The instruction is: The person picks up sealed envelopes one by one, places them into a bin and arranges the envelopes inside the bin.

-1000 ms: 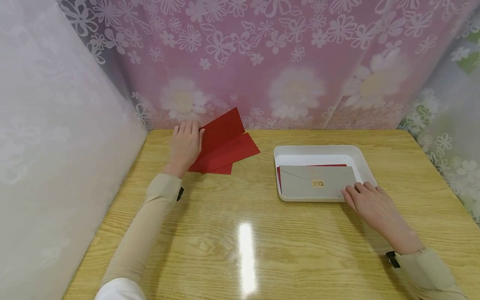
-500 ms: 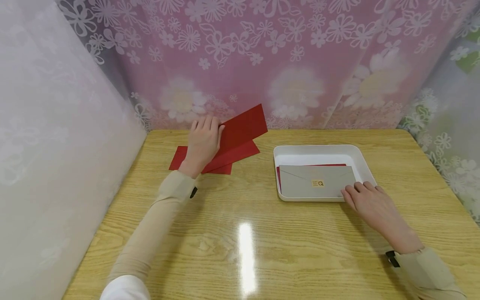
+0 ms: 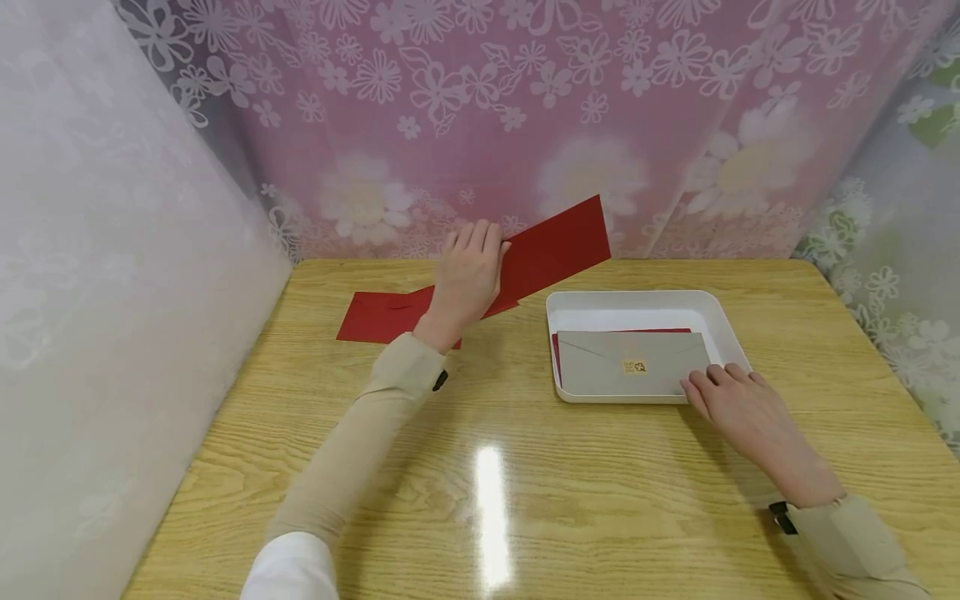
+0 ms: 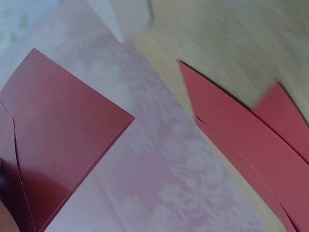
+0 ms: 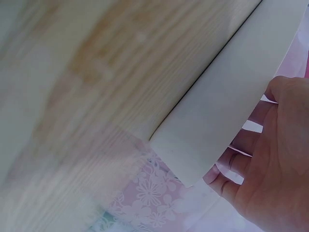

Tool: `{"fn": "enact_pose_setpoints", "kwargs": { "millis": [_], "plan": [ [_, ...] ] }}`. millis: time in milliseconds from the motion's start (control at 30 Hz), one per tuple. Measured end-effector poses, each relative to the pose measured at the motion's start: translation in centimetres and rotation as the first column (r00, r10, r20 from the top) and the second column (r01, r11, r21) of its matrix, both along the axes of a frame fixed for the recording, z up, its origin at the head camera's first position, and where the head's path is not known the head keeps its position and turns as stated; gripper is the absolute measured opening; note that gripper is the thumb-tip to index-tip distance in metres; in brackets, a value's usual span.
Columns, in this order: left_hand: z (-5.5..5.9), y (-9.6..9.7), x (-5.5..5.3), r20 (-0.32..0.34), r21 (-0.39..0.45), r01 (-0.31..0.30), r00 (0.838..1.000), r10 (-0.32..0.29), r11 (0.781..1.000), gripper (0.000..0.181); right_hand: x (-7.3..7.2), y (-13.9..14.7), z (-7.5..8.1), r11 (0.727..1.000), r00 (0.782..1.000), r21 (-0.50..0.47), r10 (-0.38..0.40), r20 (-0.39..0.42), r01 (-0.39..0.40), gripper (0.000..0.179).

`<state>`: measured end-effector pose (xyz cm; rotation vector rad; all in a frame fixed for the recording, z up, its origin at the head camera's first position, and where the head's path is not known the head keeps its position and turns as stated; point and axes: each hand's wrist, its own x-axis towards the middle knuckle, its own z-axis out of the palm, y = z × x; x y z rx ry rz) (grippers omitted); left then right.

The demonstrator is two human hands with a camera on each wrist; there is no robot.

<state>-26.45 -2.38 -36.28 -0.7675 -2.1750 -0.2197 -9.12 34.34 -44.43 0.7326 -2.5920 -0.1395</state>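
Observation:
Above the table, my left hand (image 3: 468, 271) grips a red envelope (image 3: 561, 250) by its left end, the free end tilted up toward the right. In the left wrist view its flap edge shows near the fingers. Below and behind the hand, other red envelopes (image 3: 378, 317) lie crossed on the table, partly hidden by the hand. My right hand (image 3: 750, 417) holds the front right corner of a white tray (image 3: 630, 312), fingers curled over the rim. Inside the tray lies a grey envelope (image 3: 592, 358) with a gold label, and a red envelope (image 3: 652, 331) peeks out beneath it.
The wooden table (image 3: 405, 483) carries a bright light reflection in front. A pink flowered curtain (image 3: 480, 150) hangs along its back edge. Pale sheeting (image 3: 120, 250) closes off the left side, and more flowered cloth (image 3: 900, 250) the right.
My left hand has carried the red envelope to the right and slightly up, toward the tray, off the other red envelopes. The right hand and the tray stay in place.

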Motion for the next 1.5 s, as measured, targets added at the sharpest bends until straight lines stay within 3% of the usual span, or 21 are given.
{"fn": "enact_pose_setpoints", "kwargs": {
  "millis": [433, 733, 1000, 1267, 1367, 1500],
  "plan": [
    [1.4, 6.0, 1.1, 0.050, 0.059, 0.145, 0.988, -0.148, 0.988, 0.023, 0.0, 0.1, -0.2, 1.000, 1.000, 0.008, 0.004, -0.015, -0.004, 0.071],
    [1.3, 9.5, 1.8, 0.064, 0.043, 0.146, 0.987, -0.148, 0.988, 0.024, -0.1, -0.1, -0.1, 1.000, 0.999, -0.016, -0.019, 0.029, 0.019, 0.064],
    [-0.5, 11.2, 2.5, 0.145, 0.019, 0.142, 0.979, -0.143, 0.990, 0.024, -0.2, 0.1, -0.2, 1.000, 1.000, 0.014, 0.017, 0.005, -0.017, 0.068],
    [-2.7, 12.7, 2.8, 0.243, -0.037, 0.209, 0.950, -0.194, 0.977, 0.023, -0.2, 0.3, -0.2, 1.000, 1.000, 0.018, 0.000, 0.028, 0.000, 0.074],
    [-3.5, 13.1, 3.1, 0.321, -0.096, 0.207, 0.932, -0.166, 0.974, 0.024, -0.2, 0.3, -0.3, 1.000, 1.000, 0.008, -0.004, 0.025, 0.004, 0.075],
    [-4.3, 13.5, 3.3, 0.430, -0.175, 0.203, 0.896, -0.110, 0.963, 0.025, -0.2, 0.3, -0.3, 1.000, 0.999, -0.004, -0.027, 0.043, 0.027, 0.068]
  ]
}}
